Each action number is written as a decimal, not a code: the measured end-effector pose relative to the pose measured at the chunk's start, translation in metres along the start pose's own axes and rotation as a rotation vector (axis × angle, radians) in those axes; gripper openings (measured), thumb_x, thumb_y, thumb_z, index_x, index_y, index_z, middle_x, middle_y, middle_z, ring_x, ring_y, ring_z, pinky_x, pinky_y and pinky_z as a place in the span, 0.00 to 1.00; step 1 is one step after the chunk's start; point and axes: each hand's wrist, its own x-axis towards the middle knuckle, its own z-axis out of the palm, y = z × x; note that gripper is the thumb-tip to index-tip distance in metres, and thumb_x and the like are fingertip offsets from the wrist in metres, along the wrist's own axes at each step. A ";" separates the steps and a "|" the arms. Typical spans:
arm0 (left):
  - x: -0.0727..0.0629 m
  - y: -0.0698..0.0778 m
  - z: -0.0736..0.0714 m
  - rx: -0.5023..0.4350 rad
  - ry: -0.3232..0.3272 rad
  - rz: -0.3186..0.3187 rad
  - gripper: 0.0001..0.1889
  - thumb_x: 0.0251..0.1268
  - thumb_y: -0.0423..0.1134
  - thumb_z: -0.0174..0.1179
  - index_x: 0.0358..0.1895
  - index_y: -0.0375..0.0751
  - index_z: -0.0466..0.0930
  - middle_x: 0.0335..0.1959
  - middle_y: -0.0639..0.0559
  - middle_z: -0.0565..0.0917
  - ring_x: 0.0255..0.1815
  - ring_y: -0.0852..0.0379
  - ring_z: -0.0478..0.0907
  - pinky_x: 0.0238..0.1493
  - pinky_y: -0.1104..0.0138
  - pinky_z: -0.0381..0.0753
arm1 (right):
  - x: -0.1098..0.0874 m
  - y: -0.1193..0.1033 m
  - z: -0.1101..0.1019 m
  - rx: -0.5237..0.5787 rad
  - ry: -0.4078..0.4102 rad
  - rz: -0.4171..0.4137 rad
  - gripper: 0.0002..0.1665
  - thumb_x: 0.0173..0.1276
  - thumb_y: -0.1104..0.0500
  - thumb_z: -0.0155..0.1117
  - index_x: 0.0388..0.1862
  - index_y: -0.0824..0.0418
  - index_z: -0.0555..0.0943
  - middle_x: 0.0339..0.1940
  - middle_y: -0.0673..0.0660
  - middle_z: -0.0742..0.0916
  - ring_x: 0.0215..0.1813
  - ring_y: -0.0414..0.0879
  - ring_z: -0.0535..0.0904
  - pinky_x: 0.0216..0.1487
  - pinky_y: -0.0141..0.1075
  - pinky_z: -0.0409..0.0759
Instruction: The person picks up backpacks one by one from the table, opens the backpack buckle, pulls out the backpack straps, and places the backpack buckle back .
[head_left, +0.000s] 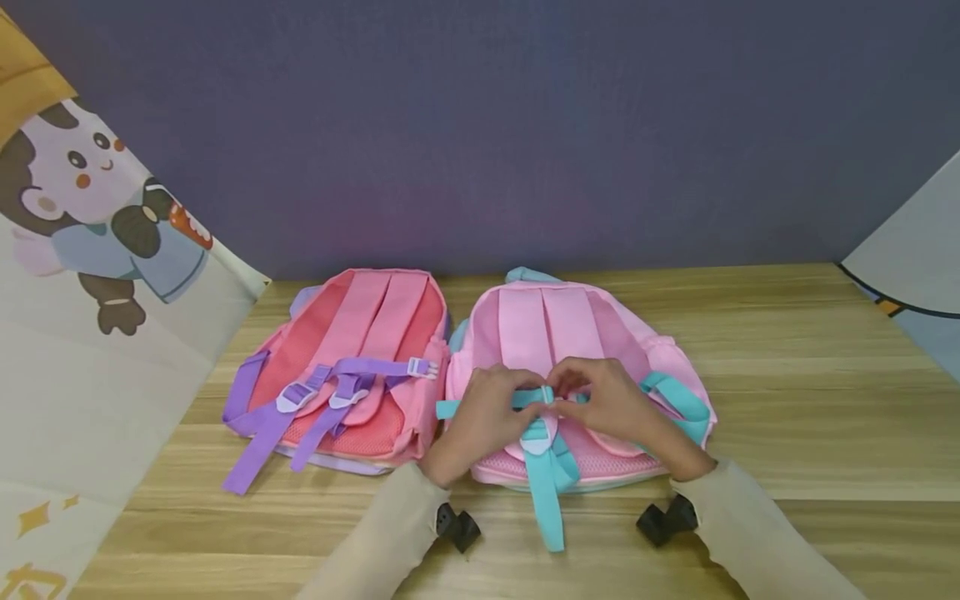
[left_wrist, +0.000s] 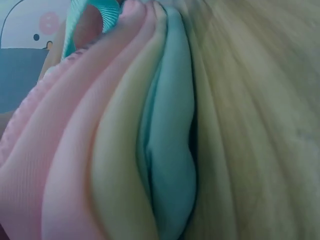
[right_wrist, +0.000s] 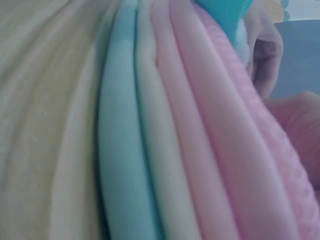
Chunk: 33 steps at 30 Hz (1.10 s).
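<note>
A light pink backpack (head_left: pixel 517 308) lies on the table with its shoulder straps facing up. Over its lower middle, my left hand (head_left: pixel 487 412) pinches a teal strap (head_left: pixel 527 398), whose loose end pokes out left of the hand. From the other side, my right hand (head_left: pixel 609 402) pinches at a small buckle (head_left: pixel 548 395) on this strap, the fingertips of both hands almost meeting there. Fingers partly hide the buckle. Below them, a second teal strap (head_left: pixel 546 500) hangs through a white adjuster (head_left: pixel 537 442) towards the front. The left wrist view shows the bag's layered side (left_wrist: pixel 120 140).
Left of it lies a coral-pink backpack (head_left: pixel 330 333) with purple straps (head_left: pixel 258 442) and a white clip (head_left: pixel 422 367). Both bags rest on a wooden table (head_left: pixel 810 400). A dark panel (head_left: pixel 525 142) stands behind, and a cartoon-printed sheet (head_left: pixel 172 325) borders the left.
</note>
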 end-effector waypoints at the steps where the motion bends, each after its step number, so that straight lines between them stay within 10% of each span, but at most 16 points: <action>1: 0.000 0.000 0.000 0.017 -0.001 0.011 0.12 0.56 0.41 0.68 0.43 0.43 0.86 0.38 0.55 0.88 0.39 0.56 0.80 0.48 0.60 0.72 | 0.000 0.001 -0.001 0.014 -0.013 0.011 0.12 0.53 0.63 0.74 0.34 0.56 0.81 0.27 0.45 0.84 0.33 0.36 0.79 0.43 0.36 0.82; 10: -0.001 0.001 0.002 0.076 0.013 0.073 0.10 0.56 0.41 0.67 0.40 0.42 0.87 0.34 0.54 0.88 0.36 0.57 0.80 0.44 0.63 0.74 | 0.001 0.002 -0.009 0.024 -0.099 0.027 0.09 0.56 0.63 0.71 0.36 0.57 0.82 0.31 0.47 0.85 0.35 0.37 0.80 0.44 0.36 0.81; 23: 0.001 -0.002 0.003 0.133 0.054 0.181 0.09 0.53 0.41 0.69 0.37 0.44 0.86 0.28 0.56 0.86 0.32 0.60 0.79 0.37 0.66 0.73 | -0.001 0.005 -0.003 -0.095 0.004 -0.112 0.10 0.47 0.66 0.69 0.28 0.55 0.78 0.25 0.44 0.83 0.30 0.35 0.79 0.35 0.31 0.80; 33: 0.001 -0.004 0.004 0.112 0.028 0.157 0.10 0.54 0.41 0.68 0.38 0.41 0.86 0.27 0.54 0.86 0.31 0.60 0.78 0.37 0.66 0.73 | -0.001 0.007 -0.004 -0.069 -0.027 -0.142 0.12 0.52 0.65 0.70 0.35 0.56 0.78 0.28 0.45 0.83 0.32 0.37 0.79 0.34 0.30 0.78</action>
